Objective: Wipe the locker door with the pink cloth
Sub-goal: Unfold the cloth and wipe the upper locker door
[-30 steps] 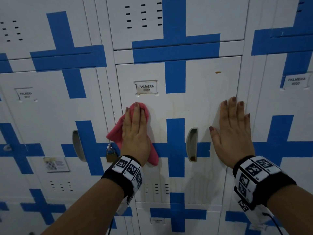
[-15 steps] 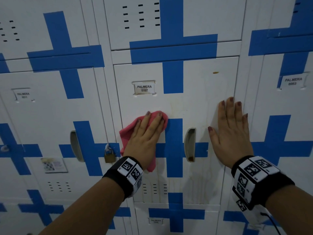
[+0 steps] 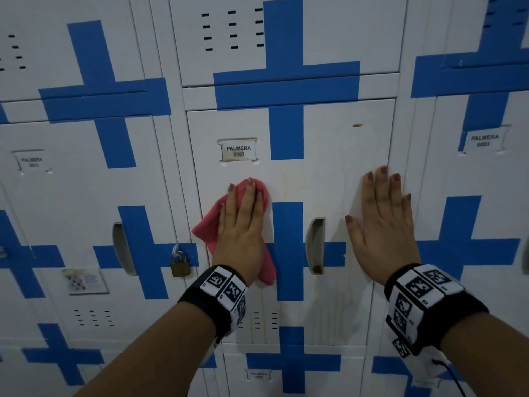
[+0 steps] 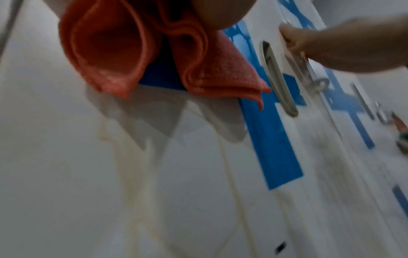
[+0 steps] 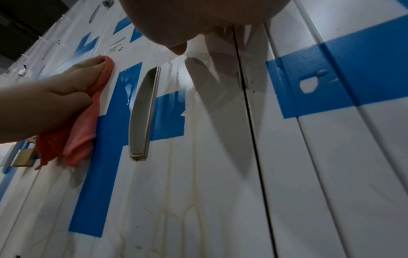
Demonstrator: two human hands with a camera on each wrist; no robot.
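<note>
Left hand [image 3: 242,233] flat, fingers straight and together, pressing the pink cloth [image 3: 211,224] against the locker door [image 3: 329,173]. Not gripping it, just pushing it onto the metal. Cloth is bunched under the palm, sits on the left half of the door, below the name tag [image 3: 238,151] reading PALMERA 0007, just left of the blue cross [image 3: 287,253] painted mid-door. Cloth corners stick out past the hand at left and bottom; the lower folds hang loose in the left wrist view [image 4: 123,52].

Right hand [image 3: 382,227] released, palm flat on the right edge of the same door, fingers straight and spread a little, thumb out to the left, holding nothing. It sits right of the recessed handle [image 3: 315,246], fingertips reaching the door's right seam.

Handle is between the two hands, upright, on the cross's horizontal bar. Door surface shows yellowish drip streaks [image 5: 192,174] running down below the handle, plus a small brown spot [image 3: 357,125] upper right. Vent slots [image 3: 264,320] low on the door.

Neighbour locker to the left has a brass padlock [image 3: 180,266] hanging just beside the cloth, and a small sticker [image 3: 84,280] lower left. Black-and-white marker bands on both wrists [image 3: 226,290].
</note>
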